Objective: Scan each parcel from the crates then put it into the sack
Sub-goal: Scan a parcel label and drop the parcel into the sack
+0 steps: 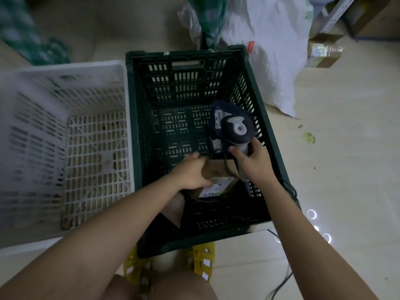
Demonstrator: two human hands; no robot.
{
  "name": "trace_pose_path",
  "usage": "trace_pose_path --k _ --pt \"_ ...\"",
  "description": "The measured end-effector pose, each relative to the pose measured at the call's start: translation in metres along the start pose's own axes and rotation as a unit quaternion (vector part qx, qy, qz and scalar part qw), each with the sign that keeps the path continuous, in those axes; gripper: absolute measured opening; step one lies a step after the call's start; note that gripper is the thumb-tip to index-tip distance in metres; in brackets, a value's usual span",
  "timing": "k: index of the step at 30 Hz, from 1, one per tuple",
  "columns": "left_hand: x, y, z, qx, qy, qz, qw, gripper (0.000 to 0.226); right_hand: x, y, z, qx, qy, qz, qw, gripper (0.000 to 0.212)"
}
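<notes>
You are crouched over a pale tiled floor (337, 169) in dim light, with two crates side by side in front of you. Furthest left sits the white slatted plastic crate (62, 135); no parcel shows inside it, only its grid bottom. Just beside it, touching along one wall, is the dark green slatted plastic crate (186, 87), and this is where the work is.

Your left hand (190, 172) reaches down into the green crate with its fingers curled over the top edge of the small brown cardboard parcel with a white printed label (216, 176), gripping it near the crate's near wall. Your right hand (251, 161) is wrapped round the handle of the dark grey handheld barcode scanner (236, 128), whose head hangs over the dark blue plastic mailer bag with a white label (218, 118) lying against the crate's right wall. Behind the crate, to the right, stands the white woven plastic sack (272, 53); its mouth is not in view.

By my reading you are at the scanning step for the cardboard parcel. The next move calls for turning its label up towards the scanner head, then lifting the parcel clear of the crate wall and carrying it back to the sack. The blue mailer remains to be done after it.
</notes>
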State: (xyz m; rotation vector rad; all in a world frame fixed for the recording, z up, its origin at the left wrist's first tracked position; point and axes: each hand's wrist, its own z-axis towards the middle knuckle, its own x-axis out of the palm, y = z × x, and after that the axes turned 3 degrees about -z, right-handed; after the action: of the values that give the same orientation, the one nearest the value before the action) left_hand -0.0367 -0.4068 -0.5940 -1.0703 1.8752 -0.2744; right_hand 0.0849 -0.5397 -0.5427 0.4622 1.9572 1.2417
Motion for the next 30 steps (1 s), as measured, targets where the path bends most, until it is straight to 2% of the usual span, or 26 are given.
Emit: trace_pose_path --k 2,6,9,13,18,21,23,25,30 --pt "-0.032 -0.004 -0.031 0.011 -0.049 -0.016 0.999 0.080 0.005 0.016 -0.008 -0.018 -0.033 0.016 0.999 0.023" --pt "-0.066 -0.001 -0.098 0.029 -0.148 -0.020 0.988 0.080 0.013 0.063 -0.023 -0.056 -0.089 0.044 0.993 0.022" --pt "-0.084 0.000 -0.146 0.027 -0.210 -0.082 0.974 0.077 0.013 0.103 -0.036 -0.098 -0.107 0.032 0.989 0.026" --pt "-0.102 -0.001 -0.204 0.008 -0.309 -0.293 0.904 0.063 0.014 0.154 -0.058 -0.135 -0.095 0.027 0.986 0.040" --pt "-0.122 -0.011 -0.273 -0.017 -0.385 -0.396 0.833 0.048 0.029 0.212 -0.104 -0.142 -0.006 0.059 0.988 0.043" --pt "-0.131 -0.007 -0.309 -0.020 -0.402 -0.481 0.779 0.039 0.041 0.233 -0.128 -0.124 0.028 0.089 0.988 0.042" --pt "-0.134 -0.003 -0.330 -0.017 -0.400 -0.521 0.754 0.036 0.047 0.242 -0.143 -0.103 0.024 0.128 0.986 0.041" --pt "-0.135 0.002 -0.348 -0.010 -0.393 -0.540 0.744 0.038 0.052 0.248 -0.157 -0.096 0.010 0.159 0.983 0.040" --pt "-0.125 0.006 -0.372 0.000 -0.393 -0.533 0.749 0.028 0.060 0.256 -0.191 -0.120 0.022 0.171 0.978 0.045"
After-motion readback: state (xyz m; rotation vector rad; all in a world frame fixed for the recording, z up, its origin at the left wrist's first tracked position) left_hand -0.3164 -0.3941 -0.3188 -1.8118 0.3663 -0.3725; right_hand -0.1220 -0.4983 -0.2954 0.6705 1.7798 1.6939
